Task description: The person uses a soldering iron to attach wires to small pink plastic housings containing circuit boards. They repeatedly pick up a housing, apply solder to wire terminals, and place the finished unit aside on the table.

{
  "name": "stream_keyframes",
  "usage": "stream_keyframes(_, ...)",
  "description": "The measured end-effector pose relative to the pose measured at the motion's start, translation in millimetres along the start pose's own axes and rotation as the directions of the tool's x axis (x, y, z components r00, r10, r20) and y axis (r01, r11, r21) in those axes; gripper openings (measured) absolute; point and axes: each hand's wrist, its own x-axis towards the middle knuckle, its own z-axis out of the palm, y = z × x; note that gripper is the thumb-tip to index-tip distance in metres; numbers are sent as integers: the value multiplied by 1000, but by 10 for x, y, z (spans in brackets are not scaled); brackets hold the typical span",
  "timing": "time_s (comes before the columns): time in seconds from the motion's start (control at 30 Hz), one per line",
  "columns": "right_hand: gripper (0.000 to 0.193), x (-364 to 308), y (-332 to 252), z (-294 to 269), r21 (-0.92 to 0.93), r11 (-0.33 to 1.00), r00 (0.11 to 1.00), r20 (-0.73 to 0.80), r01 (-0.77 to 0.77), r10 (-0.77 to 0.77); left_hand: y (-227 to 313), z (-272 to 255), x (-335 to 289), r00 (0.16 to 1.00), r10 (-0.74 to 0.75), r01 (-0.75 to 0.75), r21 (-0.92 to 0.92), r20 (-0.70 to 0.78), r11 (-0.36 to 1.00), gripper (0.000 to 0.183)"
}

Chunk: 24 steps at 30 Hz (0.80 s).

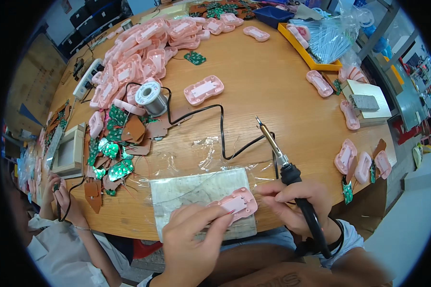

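The left hand (189,239) has thumb and index finger closed on the near left part of a shell (244,203), pink and hollow side up, tilted over a pale mat (177,190) that lies under those fingers. The right hand (307,203) is curled at the black handle of an iron (293,178), its metal tip pointing up and away beyond the fingertips, apart from the shell. The right thumb and index tips come nearly together just beside the shell's right rim; I cannot tell whether they pinch something thin. From beyond the right fingers, a black cord (222,129) winds across the table (273,86) toward a spool (152,99), well ahead and left of the left fingers. Nearer on that side lie green circuit boards (121,169), and past them a heap of pink shells (143,55). A lone pink case (204,90) lies straight ahead of the left fingers. Far ahead of the right fingers stands a yellow tray (326,67) bearing pale sticks (325,40)
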Motion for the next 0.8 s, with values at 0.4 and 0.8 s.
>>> stream_keyframes(0.4, 55, -215, 73, -338, -172, 980, 992, 90, 103, -88, -322, 457, -93, 994, 108, -105, 256, 4, 961, 10)
stream_keyframes(0.8, 23, -344, -50, -504, -107, 993, 968, 239, -48, 72, -325, 563, -21, 999, -31, 35, 197, -19, 980, 10)
